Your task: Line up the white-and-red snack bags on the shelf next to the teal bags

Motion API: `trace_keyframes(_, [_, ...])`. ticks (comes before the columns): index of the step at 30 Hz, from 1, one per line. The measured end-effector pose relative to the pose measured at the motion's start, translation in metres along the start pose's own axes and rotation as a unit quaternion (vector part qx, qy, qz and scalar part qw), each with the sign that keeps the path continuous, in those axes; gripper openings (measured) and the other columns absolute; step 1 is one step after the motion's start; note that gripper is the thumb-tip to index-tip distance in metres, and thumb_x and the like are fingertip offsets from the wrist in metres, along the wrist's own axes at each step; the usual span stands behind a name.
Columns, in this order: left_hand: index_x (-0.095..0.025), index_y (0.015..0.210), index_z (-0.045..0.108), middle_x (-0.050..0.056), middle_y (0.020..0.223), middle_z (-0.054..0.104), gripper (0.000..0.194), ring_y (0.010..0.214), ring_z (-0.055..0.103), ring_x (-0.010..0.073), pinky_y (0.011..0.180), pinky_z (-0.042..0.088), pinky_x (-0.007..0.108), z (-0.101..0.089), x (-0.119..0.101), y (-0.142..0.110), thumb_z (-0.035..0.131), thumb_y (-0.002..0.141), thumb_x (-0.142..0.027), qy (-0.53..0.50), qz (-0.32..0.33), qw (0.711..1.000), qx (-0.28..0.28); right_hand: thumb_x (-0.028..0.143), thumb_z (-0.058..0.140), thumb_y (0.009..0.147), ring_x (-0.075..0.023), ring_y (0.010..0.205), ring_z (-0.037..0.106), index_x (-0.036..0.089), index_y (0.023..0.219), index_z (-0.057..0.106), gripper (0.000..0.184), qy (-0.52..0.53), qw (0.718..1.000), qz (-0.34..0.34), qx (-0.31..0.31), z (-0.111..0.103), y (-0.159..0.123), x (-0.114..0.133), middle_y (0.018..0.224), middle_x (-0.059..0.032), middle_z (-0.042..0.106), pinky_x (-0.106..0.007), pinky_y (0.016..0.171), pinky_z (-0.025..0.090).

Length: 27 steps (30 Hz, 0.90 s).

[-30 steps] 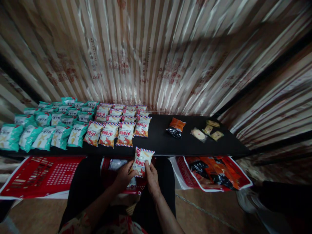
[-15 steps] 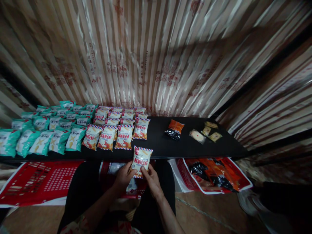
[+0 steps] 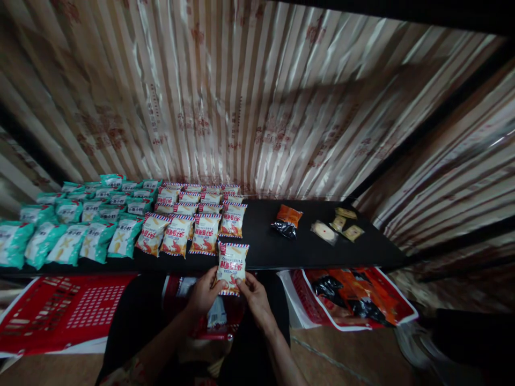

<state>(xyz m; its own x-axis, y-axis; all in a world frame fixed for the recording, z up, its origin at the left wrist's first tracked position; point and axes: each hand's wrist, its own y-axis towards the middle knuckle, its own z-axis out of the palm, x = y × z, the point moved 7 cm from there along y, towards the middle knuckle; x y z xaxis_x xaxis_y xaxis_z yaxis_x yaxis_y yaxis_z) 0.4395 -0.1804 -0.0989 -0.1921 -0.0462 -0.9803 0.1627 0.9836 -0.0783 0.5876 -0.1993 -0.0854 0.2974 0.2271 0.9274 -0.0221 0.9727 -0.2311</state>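
A white, red and orange snack bag [image 3: 232, 262] is held upright between both hands at the front edge of the black shelf [image 3: 263, 257]. My left hand [image 3: 206, 292] grips its lower left side, thumb in front. At the lower right side, my right hand [image 3: 254, 297] pinches it the same way; the fingers behind the bag are hidden. Just beyond stand rows of matching snack bags [image 3: 205, 234]. To their left are rows of teal and white snack bags [image 3: 94, 239].
An orange and black bag [image 3: 287, 221], a round pale packet [image 3: 324, 231] and several small yellowish packets [image 3: 353, 232] lie on the shelf's right. Below are a red basket [image 3: 96, 308] at left and a red basket with orange bags [image 3: 362, 295] at right. Striped sheeting [image 3: 249, 107] hangs behind.
The held snack bag has moved slightly left and closer to the shelf's front row, with both hands still on it. The camera view has tilted up a little.
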Motion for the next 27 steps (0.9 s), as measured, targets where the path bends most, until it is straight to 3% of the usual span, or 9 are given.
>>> trace_keyframes(6, [-0.014, 0.118, 0.052, 0.010, 0.112, 0.065, 0.042, 0.100, 0.061, 0.0210, 0.087, 0.048, 0.034, -0.004, -0.007, 0.004, 0.050, 0.079, -0.031, 0.051, 0.034, 0.998, -0.021, 0.045, 0.072, 0.064, -0.0243, 0.086, 0.064, 0.018, 0.097, 0.064, 0.043, -0.019, 1.000, -0.025, 0.001, 0.004, 0.003, 0.010, 0.092, -0.0059, 0.070, -0.039, 0.084, 0.047])
trace_keyframes(11, [-0.014, 0.115, 0.054, 0.011, 0.107, 0.065, 0.039, 0.096, 0.062, 0.0215, 0.084, 0.049, 0.035, -0.007, -0.025, 0.006, 0.049, 0.080, -0.032, 0.130, 0.078, 0.988, -0.039, 0.044, 0.072, 0.064, -0.0239, 0.085, 0.064, 0.018, 0.097, 0.063, 0.043, -0.054, 0.998, -0.043, -0.007, 0.003, 0.007, 0.020, 0.092, -0.0065, 0.070, -0.038, 0.082, 0.047])
trace_keyframes(19, [-0.016, 0.112, 0.056, 0.009, 0.101, 0.065, 0.034, 0.097, 0.060, 0.0216, 0.085, 0.049, 0.037, -0.003, -0.045, 0.013, 0.047, 0.083, -0.031, 0.291, 0.131, 0.943, -0.097, 0.047, 0.068, 0.067, -0.0245, 0.080, 0.064, 0.016, 0.093, 0.063, 0.041, -0.126, 0.988, -0.073, -0.056, -0.005, 0.018, 0.030, 0.088, -0.0076, 0.070, -0.036, 0.076, 0.049])
trace_keyframes(27, [-0.016, 0.117, 0.051, 0.011, 0.107, 0.063, 0.033, 0.100, 0.059, 0.0220, 0.087, 0.050, 0.038, 0.000, -0.050, 0.015, 0.044, 0.087, -0.029, 0.337, 0.210, 0.906, -0.145, 0.047, 0.065, 0.069, -0.0247, 0.083, 0.064, 0.016, 0.096, 0.062, 0.041, -0.148, 0.984, -0.078, -0.069, -0.013, 0.035, 0.037, 0.092, -0.0081, 0.070, -0.034, 0.076, 0.049])
